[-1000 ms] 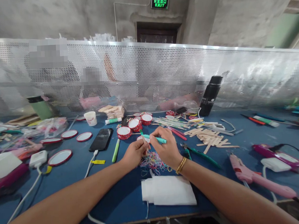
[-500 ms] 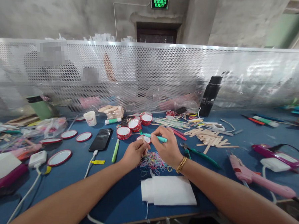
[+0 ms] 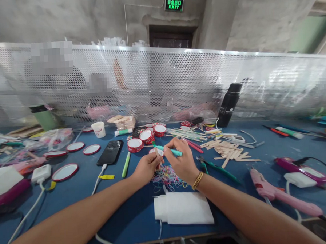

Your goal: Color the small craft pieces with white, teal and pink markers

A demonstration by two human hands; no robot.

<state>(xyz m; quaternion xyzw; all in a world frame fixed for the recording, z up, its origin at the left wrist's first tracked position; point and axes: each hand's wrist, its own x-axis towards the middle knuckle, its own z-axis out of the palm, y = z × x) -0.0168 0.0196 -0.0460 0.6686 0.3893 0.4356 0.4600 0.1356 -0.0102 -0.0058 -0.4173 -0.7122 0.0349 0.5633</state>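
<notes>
My left hand (image 3: 145,167) is closed around a small wooden craft stick (image 3: 156,151) with a green-tinted upper end, held upright over the blue table (image 3: 123,207). My right hand (image 3: 181,164) grips a teal marker (image 3: 170,150), its tip near the stick. Under both hands lies a heap of thin coloured rubber bands (image 3: 167,175). A gold bracelet sits on my right wrist.
A white foam block (image 3: 183,208) lies in front. A black phone (image 3: 110,151), a green pen (image 3: 126,164), red-rimmed round lids (image 3: 65,172), wooden sticks (image 3: 230,149), green-handled pliers (image 3: 217,167), a pink glue gun (image 3: 281,193) and a black bottle (image 3: 229,104) surround the hands. A perforated screen (image 3: 161,82) stands behind, with people beyond it.
The right hand with the marker has shifted very slightly; the left hand keeps the stick in the same place.
</notes>
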